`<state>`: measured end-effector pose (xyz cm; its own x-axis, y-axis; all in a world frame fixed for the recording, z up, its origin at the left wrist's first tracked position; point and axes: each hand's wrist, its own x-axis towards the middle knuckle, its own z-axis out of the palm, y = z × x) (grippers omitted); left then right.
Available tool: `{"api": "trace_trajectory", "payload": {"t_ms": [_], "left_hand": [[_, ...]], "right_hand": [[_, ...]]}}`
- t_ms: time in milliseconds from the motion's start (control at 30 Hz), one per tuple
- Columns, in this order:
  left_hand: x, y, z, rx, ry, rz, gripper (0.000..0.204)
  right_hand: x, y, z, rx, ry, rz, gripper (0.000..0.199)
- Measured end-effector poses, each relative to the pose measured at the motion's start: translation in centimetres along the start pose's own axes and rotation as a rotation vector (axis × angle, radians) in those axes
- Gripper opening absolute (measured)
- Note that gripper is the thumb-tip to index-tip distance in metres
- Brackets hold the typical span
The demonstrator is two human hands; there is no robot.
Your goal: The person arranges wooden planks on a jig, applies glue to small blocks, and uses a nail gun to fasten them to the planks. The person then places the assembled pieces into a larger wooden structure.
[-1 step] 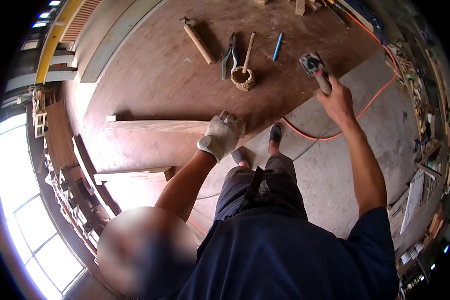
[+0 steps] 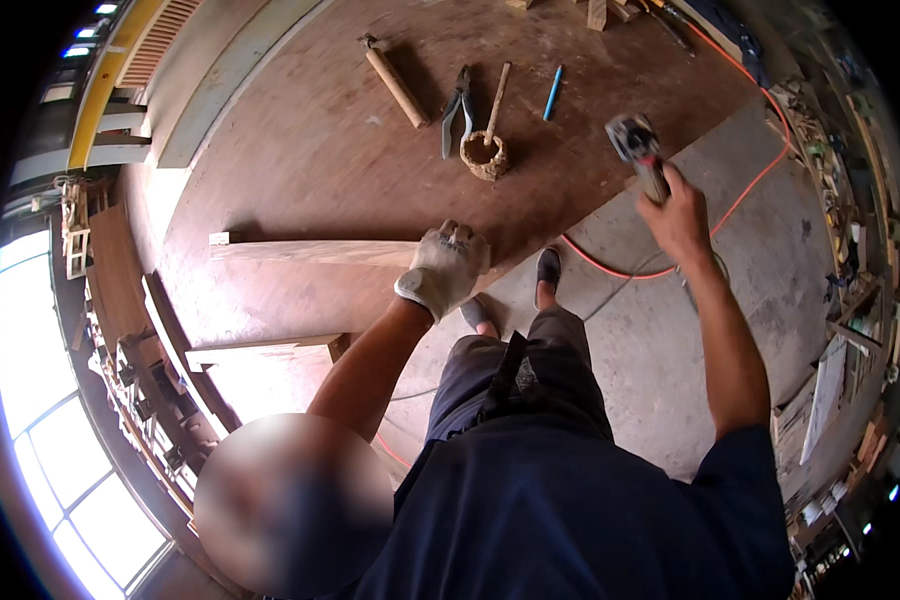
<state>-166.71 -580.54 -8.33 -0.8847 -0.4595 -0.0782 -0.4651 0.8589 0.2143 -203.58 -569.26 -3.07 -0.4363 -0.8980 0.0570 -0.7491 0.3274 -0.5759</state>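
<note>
Right hand (image 2: 682, 212): forearm extended ahead, fingers closed around a grey-and-black handheld tool (image 2: 638, 150), blurred. Left hand (image 2: 448, 264), white-gloved, palm down on the right end of a long pale wooden bar (image 2: 315, 252); cannot tell if gripping. Beyond, on the brown wooden tabletop (image 2: 300, 170): round tan cup (image 2: 486, 171), grey-handled pliers (image 2: 457, 112). Orange hose (image 2: 755, 185) passes behind right wrist.
</note>
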Motion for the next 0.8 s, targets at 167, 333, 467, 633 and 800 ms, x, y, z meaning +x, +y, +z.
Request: {"api": "trace_trajectory", "payload": {"t_ms": [167, 333, 467, 633, 800], "left_hand": [[0.9, 0.0, -1.3, -0.011, -0.173, -0.004, 0.025], [1.3, 0.3, -1.8, 0.064, -0.258, 0.028, 0.037], [0.5, 0.1, -1.1, 0.055, -0.219, -0.026, 0.041], [0.2, 0.1, -0.8, 0.092, -0.132, 0.028, 0.040], [1.1, 1.3, -2.5, 0.088, -0.165, 0.023, 0.037]], "right_hand": [[-9.2, -2.5, -2.0, 0.418, -0.322, 0.409, 0.026], [-13.0, -3.7, 0.3, 0.580, -0.462, 0.400, 0.025], [-13.9, -2.1, 4.5, 0.542, -0.483, 0.084, 0.021], [-13.1, -2.1, 6.3, 0.496, -0.538, -0.009, 0.019], [-12.4, -2.9, 6.6, 0.530, -0.553, -0.005, 0.020]]}}
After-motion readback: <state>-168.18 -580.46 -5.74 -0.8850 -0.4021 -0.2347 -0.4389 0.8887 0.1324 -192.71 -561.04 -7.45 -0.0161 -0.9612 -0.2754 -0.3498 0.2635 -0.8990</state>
